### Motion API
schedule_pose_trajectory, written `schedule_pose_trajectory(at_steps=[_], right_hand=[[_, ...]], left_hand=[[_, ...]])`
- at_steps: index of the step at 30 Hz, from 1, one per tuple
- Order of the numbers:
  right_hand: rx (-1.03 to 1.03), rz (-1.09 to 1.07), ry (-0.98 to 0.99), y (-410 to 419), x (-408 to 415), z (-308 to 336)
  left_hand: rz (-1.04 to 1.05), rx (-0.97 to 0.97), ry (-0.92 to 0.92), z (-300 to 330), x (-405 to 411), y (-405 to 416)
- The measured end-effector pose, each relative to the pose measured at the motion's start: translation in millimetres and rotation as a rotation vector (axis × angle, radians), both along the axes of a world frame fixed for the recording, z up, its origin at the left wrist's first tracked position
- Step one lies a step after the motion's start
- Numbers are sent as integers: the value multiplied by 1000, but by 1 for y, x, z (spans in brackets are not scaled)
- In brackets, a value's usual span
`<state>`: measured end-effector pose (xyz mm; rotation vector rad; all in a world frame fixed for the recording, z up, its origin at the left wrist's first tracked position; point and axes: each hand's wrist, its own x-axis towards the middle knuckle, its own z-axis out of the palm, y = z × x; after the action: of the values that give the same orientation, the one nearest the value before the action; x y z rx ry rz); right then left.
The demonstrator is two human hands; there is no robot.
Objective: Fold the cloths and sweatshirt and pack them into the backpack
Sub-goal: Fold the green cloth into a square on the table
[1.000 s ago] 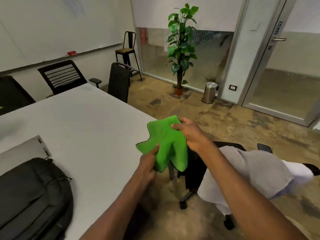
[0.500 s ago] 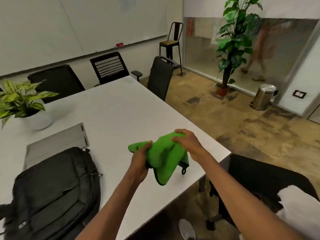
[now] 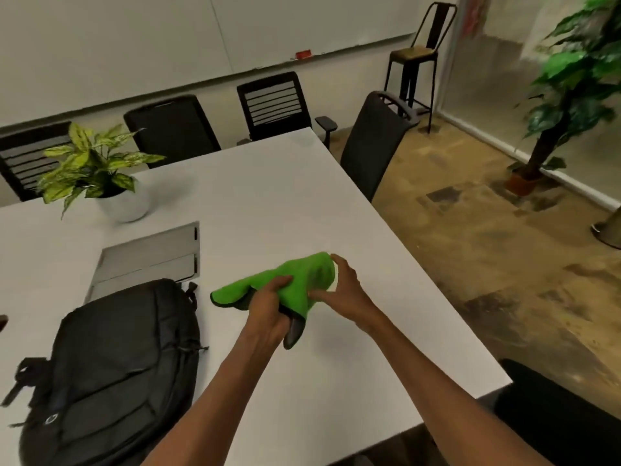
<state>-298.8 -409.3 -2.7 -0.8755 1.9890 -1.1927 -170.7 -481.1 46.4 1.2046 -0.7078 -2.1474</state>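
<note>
A bright green cloth (image 3: 302, 277) with a dark edge hangs bunched just above the white table (image 3: 262, 203). My left hand (image 3: 268, 306) grips its lower middle, fingers curled round the fabric. My right hand (image 3: 346, 290) holds the cloth's right end, thumb and fingers round it. A black backpack (image 3: 114, 371) lies flat on the table at the lower left, apparently zipped. The sweatshirt is out of view.
A grey laptop (image 3: 148, 257) lies shut behind the backpack, and a potted plant (image 3: 97, 169) stands at the far left. Black chairs (image 3: 275, 105) line the far side and right edge. The table's right edge drops to the floor, with another chair (image 3: 564, 415) at lower right.
The view has swung left from the chair with the grey garment onto the table. Both hands have carried the green cloth over the tabletop, near the backpack.
</note>
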Motion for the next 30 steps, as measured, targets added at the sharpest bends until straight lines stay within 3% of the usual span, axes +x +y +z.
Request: schedule_pose_trajectory(at_steps=[7, 12, 17, 21, 26, 30], right_hand=[[-26, 306, 190, -23, 30, -14], [-158, 51, 217, -48, 41, -23], [-173, -160, 270, -65, 28, -18], [-188, -177, 299, -72, 15, -9], [-22, 45, 325, -79, -1, -3], [152, 82, 44, -85, -5, 3]], left_hand=[[219, 104, -29, -6, -15, -32], [229, 141, 92, -4, -7, -53], [263, 82, 54, -13, 11, -77], [257, 3, -143, -24, 27, -94], [300, -183, -467, -25, 39, -112], [240, -460, -658, -16, 34, -132]])
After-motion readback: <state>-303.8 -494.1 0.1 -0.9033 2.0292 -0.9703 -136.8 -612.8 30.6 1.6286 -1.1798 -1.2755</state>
